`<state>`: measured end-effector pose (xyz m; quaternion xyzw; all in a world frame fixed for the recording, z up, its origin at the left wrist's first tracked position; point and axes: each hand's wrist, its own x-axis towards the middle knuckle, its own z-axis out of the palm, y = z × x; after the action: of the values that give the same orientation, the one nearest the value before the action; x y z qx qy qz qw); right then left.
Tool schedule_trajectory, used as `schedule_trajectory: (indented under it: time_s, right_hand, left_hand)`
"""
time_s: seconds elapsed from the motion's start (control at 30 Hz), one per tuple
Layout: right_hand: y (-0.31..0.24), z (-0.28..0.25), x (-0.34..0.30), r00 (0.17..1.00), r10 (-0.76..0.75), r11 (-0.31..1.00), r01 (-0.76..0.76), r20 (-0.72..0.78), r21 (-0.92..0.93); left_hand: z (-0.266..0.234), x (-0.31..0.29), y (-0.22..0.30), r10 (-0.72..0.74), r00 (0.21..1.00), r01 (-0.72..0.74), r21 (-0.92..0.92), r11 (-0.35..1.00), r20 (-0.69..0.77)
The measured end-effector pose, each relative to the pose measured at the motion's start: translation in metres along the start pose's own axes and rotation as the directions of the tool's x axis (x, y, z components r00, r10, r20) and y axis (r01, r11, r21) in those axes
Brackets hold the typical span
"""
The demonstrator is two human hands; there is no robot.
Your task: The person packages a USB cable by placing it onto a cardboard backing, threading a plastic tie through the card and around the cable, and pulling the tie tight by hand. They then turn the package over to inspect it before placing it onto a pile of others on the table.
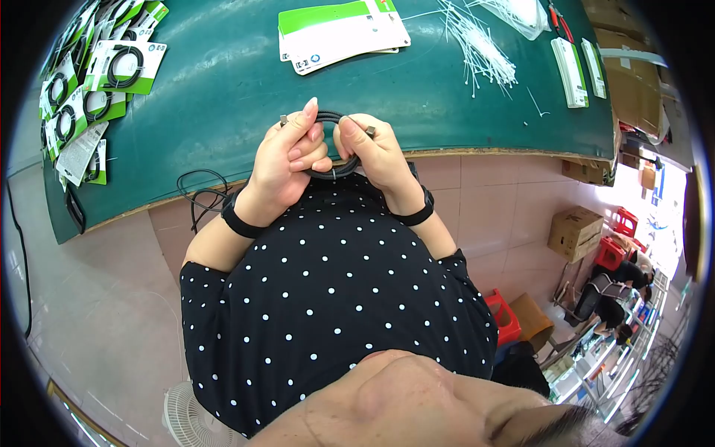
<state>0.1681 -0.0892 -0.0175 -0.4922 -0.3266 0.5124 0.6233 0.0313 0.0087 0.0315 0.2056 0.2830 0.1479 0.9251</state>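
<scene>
Black round-coiled cable (pixel 346 168), just one, sits between my two hands in front of my chest, close to the near edge of the dark green tabletop (pixel 208 97). My left hand (pixel 287 156) has its fingers folded in around the coil's left side, thumb pointing up; my right hand (pixel 375 153) is closed on the right side, thumb laid over it. Two metal plugs (pixel 370 132) show, one by each hand (two black wristbands (pixel 242 216) as well, one per wrist).

At the far middle lies one overlapping stack of flat green-and-white cards (pixel 342 36). Right of it spreads one loose heap of thin white plastic ties (pixel 477 48), too many to count, with one clear plastic bag (pixel 525 16) beyond. Farther right are one red-handled tool (pixel 561 24) and two narrow stacks of green-and-white packaging (pixel 570 73), side by side. On the left, black cables on green-and-white cards (pixel 123 67) lie in a pile (they overlap, so I cannot give a sure number). One loose black cord (pixel 201 190) loops at the near edge, left of me.
</scene>
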Motion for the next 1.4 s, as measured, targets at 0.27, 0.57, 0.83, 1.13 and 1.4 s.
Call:
schedule_trajectory:
  time_s: [0.27, 0.57, 0.83, 1.13, 1.4]
  right_hand:
    - [-0.010, -0.003, -0.003, 0.966, 0.198, 0.916, -0.243, 0.167, 0.319]
    - [-0.008, 0.005, -0.009, 0.985, 0.162, 0.891, -0.123, -0.052, 0.436]
    - [0.003, 0.005, -0.016, 0.973, -0.171, 0.912, 0.215, -0.152, 0.349]
    - [0.009, -0.001, -0.020, 0.838, -0.537, 0.841, 0.540, -0.094, 0.015]
    - [-0.001, 0.000, -0.026, 0.782, -0.619, 0.785, 0.612, -0.074, -0.100]
  left_hand:
    - [-0.006, 0.004, -0.004, -0.003, 0.999, 0.000, -0.058, 0.998, -0.041]
    - [-0.005, -0.008, -0.003, 0.277, 0.959, -0.280, 0.049, 0.959, 0.064]
    - [-0.021, -0.016, -0.020, 0.742, 0.452, -0.782, 0.620, 0.063, 0.495]
    - [-0.014, -0.018, -0.005, 0.176, 0.175, -0.900, 0.230, -0.371, 0.969]
    - [-0.016, -0.016, -0.009, 0.144, 0.105, -0.905, 0.154, -0.397, 0.984]
